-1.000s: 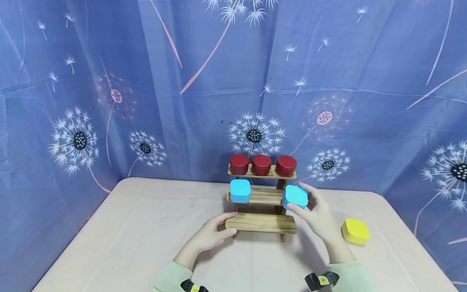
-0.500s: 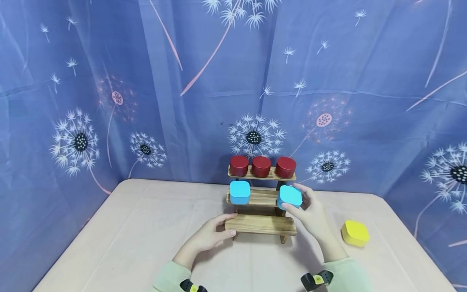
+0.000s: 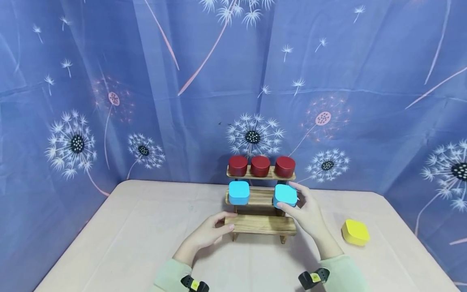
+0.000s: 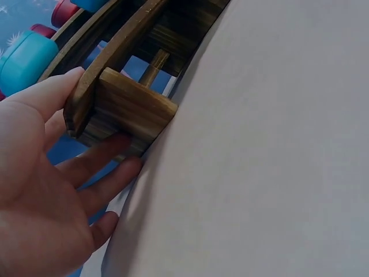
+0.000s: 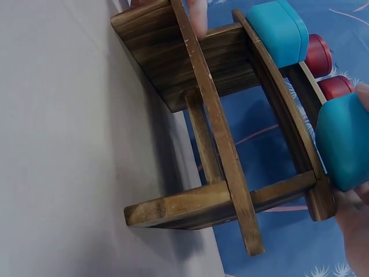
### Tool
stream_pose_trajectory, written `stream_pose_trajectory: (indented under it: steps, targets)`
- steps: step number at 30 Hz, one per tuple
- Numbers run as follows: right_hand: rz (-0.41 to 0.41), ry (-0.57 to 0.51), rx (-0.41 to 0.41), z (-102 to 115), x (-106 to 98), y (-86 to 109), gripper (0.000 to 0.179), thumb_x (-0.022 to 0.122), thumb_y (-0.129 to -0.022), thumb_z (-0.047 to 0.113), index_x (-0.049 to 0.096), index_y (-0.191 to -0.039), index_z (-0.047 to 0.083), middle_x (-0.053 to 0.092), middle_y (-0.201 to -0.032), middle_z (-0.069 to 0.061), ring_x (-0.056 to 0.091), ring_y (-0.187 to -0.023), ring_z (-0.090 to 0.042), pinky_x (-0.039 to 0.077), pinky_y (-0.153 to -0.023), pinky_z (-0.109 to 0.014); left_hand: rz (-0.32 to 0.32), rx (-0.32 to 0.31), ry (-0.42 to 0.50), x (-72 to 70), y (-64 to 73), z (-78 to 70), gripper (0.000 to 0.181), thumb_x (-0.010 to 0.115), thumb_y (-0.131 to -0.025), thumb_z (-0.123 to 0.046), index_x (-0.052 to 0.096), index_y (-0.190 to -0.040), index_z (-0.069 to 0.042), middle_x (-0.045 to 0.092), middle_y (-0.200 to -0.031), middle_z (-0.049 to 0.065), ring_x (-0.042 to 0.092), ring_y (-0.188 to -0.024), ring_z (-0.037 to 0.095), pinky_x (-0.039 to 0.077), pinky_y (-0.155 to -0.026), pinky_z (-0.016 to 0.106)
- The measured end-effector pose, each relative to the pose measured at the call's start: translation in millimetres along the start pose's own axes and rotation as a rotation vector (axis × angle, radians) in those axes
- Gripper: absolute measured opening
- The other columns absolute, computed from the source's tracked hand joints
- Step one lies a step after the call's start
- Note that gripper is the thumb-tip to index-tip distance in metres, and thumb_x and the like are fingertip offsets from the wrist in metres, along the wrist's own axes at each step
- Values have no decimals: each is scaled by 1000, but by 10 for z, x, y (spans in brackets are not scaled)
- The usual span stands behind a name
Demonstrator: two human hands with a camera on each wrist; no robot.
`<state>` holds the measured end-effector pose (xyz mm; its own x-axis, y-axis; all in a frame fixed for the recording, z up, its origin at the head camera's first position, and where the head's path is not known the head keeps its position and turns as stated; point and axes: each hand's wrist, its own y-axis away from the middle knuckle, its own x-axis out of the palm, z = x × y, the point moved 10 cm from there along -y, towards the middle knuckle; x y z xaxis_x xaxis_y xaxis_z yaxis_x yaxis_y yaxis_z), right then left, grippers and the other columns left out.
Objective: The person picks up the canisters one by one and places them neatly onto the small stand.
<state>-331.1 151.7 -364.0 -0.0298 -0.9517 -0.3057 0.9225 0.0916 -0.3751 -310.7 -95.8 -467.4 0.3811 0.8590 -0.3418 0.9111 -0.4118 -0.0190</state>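
Observation:
A three-tier wooden stand (image 3: 260,224) stands on the table. My left hand (image 3: 207,234) grips the left end of its lowest shelf, the thumb at the front edge and other fingers beside the side panel (image 4: 130,107). With thumb and fingers, my right hand (image 3: 308,215) holds a light-blue square tin (image 3: 285,195) by its sides at the right end of the middle shelf. This same tin (image 5: 345,141) overlaps the shelf end in the right wrist view. Another light-blue tin (image 3: 238,193) sits at that shelf's left end. Several round red tins (image 3: 260,166) line the top shelf.
A yellow square tin (image 3: 355,232) lies on the table to the right of my right forearm. The table (image 3: 146,235) has a pale cloth. Behind it hangs a blue curtain (image 3: 204,121) with dandelion prints, close to the stand's back.
My right hand has moved left with the blue tin, from beyond the middle shelf's right end to over it. The left hand stays at the lowest shelf.

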Motion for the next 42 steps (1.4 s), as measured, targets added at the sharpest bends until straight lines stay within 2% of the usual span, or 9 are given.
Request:
stream_pose_trajectory:
  steps: [3,5,8,14,19,28,35,39,42]
  targets:
    - [-2,31,-1,20,9,-16,68,77,-78,10,44,-137,6,46,-129,-14,54,-100,3,47,-82,-13,-7,10,-4,-1,-4,-5,40,59,-94,-29,55,-131,-17,56,-127,12,51,-74,8,44,-62,21]
    - [-7,55,2,30,15,-23,68,78,-77,11,45,-137,6,47,-129,-14,55,-101,1,47,-81,-13,1,-4,17,6,-9,10,41,59,-93,-30,54,-132,-17,57,-124,13,46,-60,8,41,-53,21]
    - [-18,86,10,36,25,-34,67,78,-77,13,46,-136,5,50,-130,-15,58,-105,-11,45,-83,-11,12,-31,51,15,-12,45,42,59,-93,-31,53,-133,-18,61,-112,13,35,-43,7,34,-43,19]
    - [-52,119,12,53,47,-41,66,79,-76,12,48,-134,3,56,-123,-18,59,-106,-32,44,-84,-11,13,-55,72,14,1,87,43,59,-93,-34,52,-133,-20,62,-107,10,33,-42,6,31,-42,19]
    - [-72,156,18,57,76,-24,66,81,-75,15,50,-133,7,60,-115,-17,61,-99,-31,48,-79,-18,14,-57,92,13,2,89,44,60,-93,-34,53,-133,-19,61,-105,10,32,-41,7,31,-42,19]
    - [-76,202,41,-16,108,10,71,81,-75,21,47,-136,9,60,-122,-17,58,-111,-27,46,-85,-19,27,-62,109,22,2,77,43,59,-93,-32,52,-133,-18,62,-95,7,30,-40,6,29,-40,18]
    - [-72,230,4,-40,111,41,78,82,-74,19,42,-140,7,59,-124,-16,56,-112,-25,44,-87,-18,23,-46,90,16,2,64,44,59,-93,-33,52,-134,-16,60,-107,12,31,-41,4,30,-41,18]
    - [-83,241,-26,-45,105,64,78,81,-74,19,41,-141,7,58,-127,-17,56,-114,-28,44,-95,-29,30,-32,84,19,3,48,44,58,-94,-33,51,-134,-16,60,-108,11,32,-41,4,30,-42,19]
    - [-90,252,-57,-42,105,77,79,81,-74,19,41,-141,8,57,-128,-17,56,-115,-29,41,-98,-39,33,-42,86,16,0,57,43,58,-94,-32,51,-134,-18,61,-97,11,30,-41,5,30,-41,19]
